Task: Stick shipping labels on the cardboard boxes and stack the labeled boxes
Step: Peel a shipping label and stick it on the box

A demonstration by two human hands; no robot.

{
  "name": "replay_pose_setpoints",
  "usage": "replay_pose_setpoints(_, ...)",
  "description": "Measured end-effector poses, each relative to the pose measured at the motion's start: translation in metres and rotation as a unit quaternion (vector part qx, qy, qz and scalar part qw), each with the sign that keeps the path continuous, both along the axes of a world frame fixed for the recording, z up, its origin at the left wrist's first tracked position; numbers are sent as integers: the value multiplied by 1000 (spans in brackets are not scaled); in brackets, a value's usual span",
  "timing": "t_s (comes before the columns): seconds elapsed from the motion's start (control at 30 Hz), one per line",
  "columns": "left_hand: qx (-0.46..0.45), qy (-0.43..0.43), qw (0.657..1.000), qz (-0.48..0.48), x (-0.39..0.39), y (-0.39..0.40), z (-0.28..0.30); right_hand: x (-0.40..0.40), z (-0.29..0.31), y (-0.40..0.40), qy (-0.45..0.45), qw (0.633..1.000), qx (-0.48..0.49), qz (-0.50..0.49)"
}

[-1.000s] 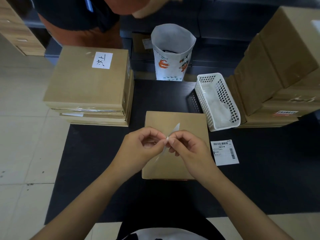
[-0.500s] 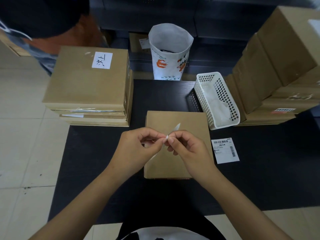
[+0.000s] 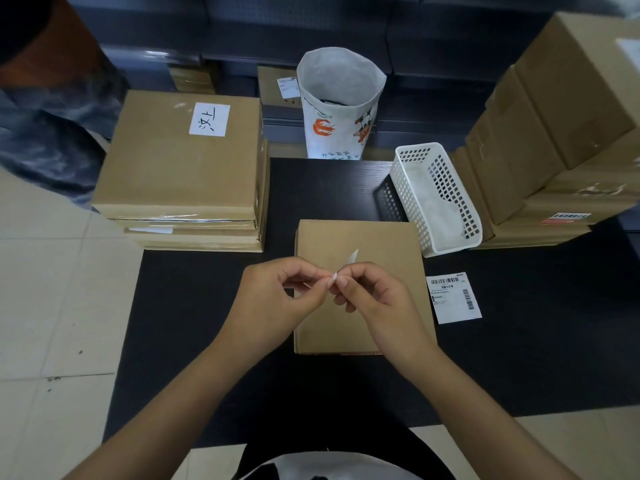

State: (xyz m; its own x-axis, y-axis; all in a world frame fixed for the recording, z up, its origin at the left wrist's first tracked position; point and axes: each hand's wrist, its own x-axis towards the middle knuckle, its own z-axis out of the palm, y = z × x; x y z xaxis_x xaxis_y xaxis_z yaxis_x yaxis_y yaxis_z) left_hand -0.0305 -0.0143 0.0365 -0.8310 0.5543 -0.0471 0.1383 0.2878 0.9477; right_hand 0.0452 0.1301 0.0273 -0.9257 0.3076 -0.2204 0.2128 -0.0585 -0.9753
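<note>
Both hands meet over the plain box [image 3: 360, 282] in the middle of the dark surface [image 3: 207, 306]. The left hand [image 3: 273, 303] and the right hand [image 3: 377, 303] each pinch the same thin white label [image 3: 346, 265] with curled fingers [image 3: 322, 282]. The label is held on its edge, so only a thin strip shows. One tip pokes up past the fingers of the right hand.

Not much has changed in the last second. The hands are in nearly the same spot as before, and the label is still pinched between them. It looks like the person is trying to peel the backing off the label, and it has not come apart yet. So the box under the hands still has no label on top.

A second label [image 3: 453, 297] with bar codes lies flat on the surface, just right of the box. A white basket [image 3: 446, 244] sits behind it. A stack of boxes [image 3: 180, 188] stands on the left. Its top box has a white sticker [image 3: 209, 119] with writing on it. More boxes [image 3: 554, 133] are piled on the right. A paper bag [image 3: 339, 133] stands at the back. Another person [image 3: 52, 133] stands at the far left.

Next, the label needs to go flat on the box.
</note>
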Motion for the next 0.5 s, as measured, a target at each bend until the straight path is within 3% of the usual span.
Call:
replay_pose_setpoints(0.23, -6, 46, 999, -14, 2, -3, 0, 1, 2, -6, -5, 1000, 12, -1)
replay_pose_setpoints(0.5, -26, 60, 997, -37, 7, -1, -2, 7, 4, -4, 32, 972, 230, 37)
